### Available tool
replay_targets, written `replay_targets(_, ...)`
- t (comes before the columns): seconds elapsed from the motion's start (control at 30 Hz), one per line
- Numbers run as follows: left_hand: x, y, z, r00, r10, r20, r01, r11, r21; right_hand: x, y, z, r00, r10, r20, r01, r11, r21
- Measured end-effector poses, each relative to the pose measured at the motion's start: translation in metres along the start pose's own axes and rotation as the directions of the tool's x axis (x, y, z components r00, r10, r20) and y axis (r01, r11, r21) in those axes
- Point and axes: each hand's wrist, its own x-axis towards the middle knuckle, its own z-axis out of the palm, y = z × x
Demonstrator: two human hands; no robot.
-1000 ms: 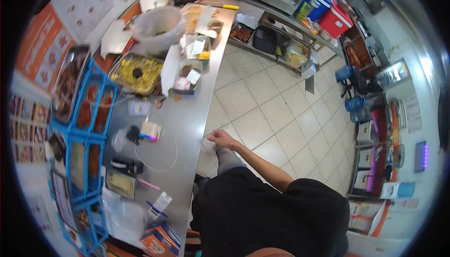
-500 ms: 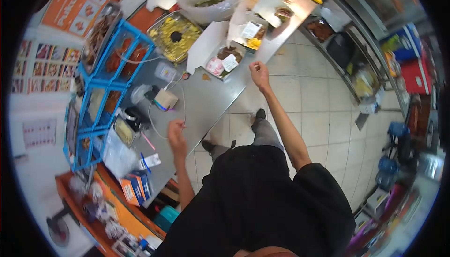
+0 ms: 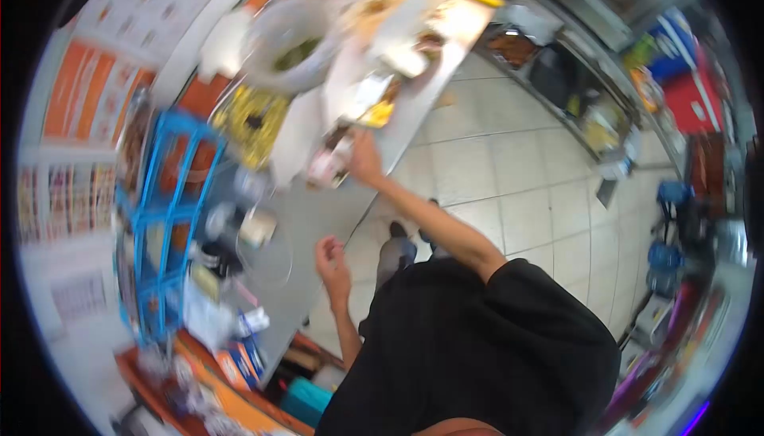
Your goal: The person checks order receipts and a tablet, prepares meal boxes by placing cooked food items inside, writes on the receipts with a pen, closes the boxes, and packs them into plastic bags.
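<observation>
My right hand [image 3: 366, 159] is at the right side of an open takeaway box [image 3: 325, 172]. A pinkish-white round item and dark food lie in this box, and its white lid [image 3: 296, 135] stands raised on the left. Blur and the hand's own back hide what the right fingers do. Close to the table's front edge hovers my left hand [image 3: 333, 262], empty, with its fingers loosely curled and apart. Just beyond the right hand is a second open box with yellow food [image 3: 380, 113]. Farther back sits another open white box [image 3: 404, 60].
A metal tray of yellow food [image 3: 253, 122] and a plastic-lined tub with greens [image 3: 290, 46] stand behind the boxes. Blue racks [image 3: 163, 213] line the left. A white cable [image 3: 288, 273] loops over the metal table [image 3: 314, 221]. Tiled floor [image 3: 469, 165] lies to the right.
My right hand has come left from beyond the table edge to the nearest box. My left hand has shifted right toward the edge. The whole view has turned and blurred.
</observation>
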Motion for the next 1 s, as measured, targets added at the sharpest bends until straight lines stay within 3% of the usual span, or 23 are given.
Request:
replay_targets(0.03, 0.014, -0.001, 0.005, 1.000, 0.016, 0.006, -0.016, 1.000, 0.021, -0.003, 0.019, -0.002, 0.981, -0.171, -0.089, 0.174, 0.984, 0.028)
replay_targets(0.1, 0.041, -0.007, 0.017, 1.000, 0.010, -0.010, -0.010, 0.999, -0.035, 0.001, 0.015, -0.065, 0.967, -0.183, -0.175, 0.196, 0.979, 0.059)
replay_targets(0.2, 0.078, 0.028, 0.052, 0.996, 0.085, 0.012, -0.085, 0.996, 0.001, 0.030, 0.092, -0.180, 0.977, -0.004, -0.214, 0.013, 0.999, 0.037)
replay_targets(0.27, 0.096, 0.051, 0.083, 0.994, 0.108, 0.010, -0.109, 0.994, 0.020, 0.067, 0.178, -0.276, 0.779, -0.127, -0.614, 0.066, 0.991, -0.120)
replay_targets(0.3, 0.105, 0.056, 0.102, 0.994, 0.107, 0.022, -0.107, 0.994, 0.022, 0.086, 0.223, -0.341, 0.727, -0.022, -0.686, -0.171, 0.962, -0.211)
replay_targets(0.37, 0.128, 0.066, 0.148, 0.993, 0.110, 0.040, -0.111, 0.994, 0.019, 0.128, 0.266, -0.500, 0.547, -0.238, -0.803, -0.157, 0.912, -0.378)
replay_targets(0.43, 0.144, 0.090, 0.213, 0.980, 0.199, 0.010, -0.199, 0.975, 0.094, 0.183, 0.351, -0.653, 0.328, 0.009, -0.945, -0.254, 0.964, -0.079)
replay_targets(0.47, 0.153, 0.094, 0.249, 0.970, 0.243, 0.000, -0.241, 0.963, 0.121, 0.214, 0.363, -0.734, 0.213, -0.381, -0.899, -0.317, 0.844, -0.433)
replay_targets(0.5, 0.162, 0.092, 0.283, 0.970, 0.243, 0.022, -0.243, 0.959, 0.142, 0.249, 0.376, -0.814, 0.181, -0.153, -0.972, -0.412, 0.885, -0.215)
replay_targets(0.53, 0.173, 0.088, 0.317, 0.969, 0.246, 0.038, -0.248, 0.955, 0.165, 0.290, 0.383, -0.886, 0.081, -0.316, -0.945, -0.370, 0.871, -0.323)
replay_targets(0.63, 0.177, 0.085, 0.420, 0.979, 0.183, 0.088, -0.199, 0.955, 0.221, 0.404, 0.442, -1.083, 0.120, -0.597, -0.794, -0.543, 0.630, -0.556)
replay_targets(0.7, 0.165, 0.098, 0.464, 0.990, 0.044, 0.133, -0.087, 0.938, 0.337, 0.460, 0.445, -1.162, 0.313, -0.478, -0.821, -0.698, 0.470, -0.540)
replay_targets(0.77, 0.156, 0.098, 0.492, 0.984, 0.035, 0.174, -0.112, 0.881, 0.459, 0.507, 0.491, -1.245, 0.516, -0.190, -0.835, -0.651, 0.546, -0.527)
replay_targets(0.83, 0.137, 0.110, 0.508, 0.991, -0.019, 0.132, -0.046, 0.880, 0.473, 0.551, 0.529, -1.285, 0.650, -0.050, -0.758, -0.637, 0.508, -0.580)
replay_targets(0.87, 0.130, 0.130, 0.517, 0.992, 0.051, 0.112, -0.101, 0.858, 0.504, 0.569, 0.538, -1.295, 0.688, -0.033, -0.725, -0.622, 0.489, -0.612)
replay_targets(0.93, 0.114, 0.081, 0.511, 0.999, -0.010, 0.040, -0.004, 0.937, 0.350, 0.598, 0.542, -1.298, 0.735, -0.041, -0.677, -0.582, 0.476, -0.660)
replay_targets(1.0, 0.093, 0.047, 0.501, 0.975, -0.223, -0.017, 0.202, 0.848, 0.490, 0.616, 0.528, -1.286, 0.770, -0.105, -0.629, -0.505, 0.502, -0.702)
